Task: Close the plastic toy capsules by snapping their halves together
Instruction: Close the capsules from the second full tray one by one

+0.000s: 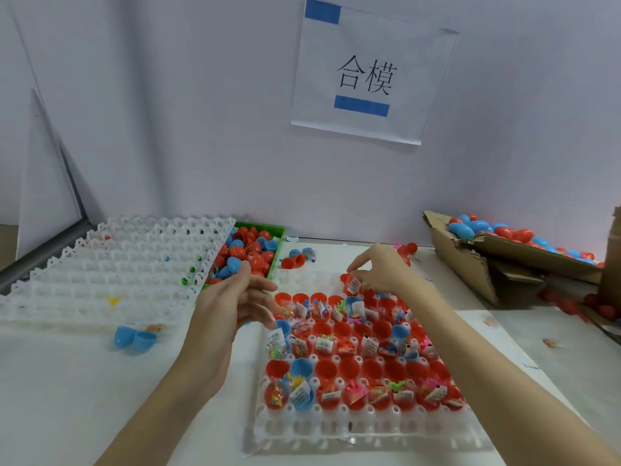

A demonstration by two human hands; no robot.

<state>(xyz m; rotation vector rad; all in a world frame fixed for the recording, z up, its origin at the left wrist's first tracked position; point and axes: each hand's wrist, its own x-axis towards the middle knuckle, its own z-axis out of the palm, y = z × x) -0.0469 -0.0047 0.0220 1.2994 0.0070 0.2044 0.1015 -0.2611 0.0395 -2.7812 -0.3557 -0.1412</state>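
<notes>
Right hand [376,267] pinches a red capsule half [346,278] at the tray's [336,428] far edge; left hand [235,297] hovers loose-fingered, empty; two blue halves [134,338] lie left of it.

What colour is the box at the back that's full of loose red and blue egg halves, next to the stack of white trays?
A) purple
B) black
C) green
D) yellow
C: the bin holding the loose capsule halves has bright green walls, and it sits right beside the white trays.
</notes>
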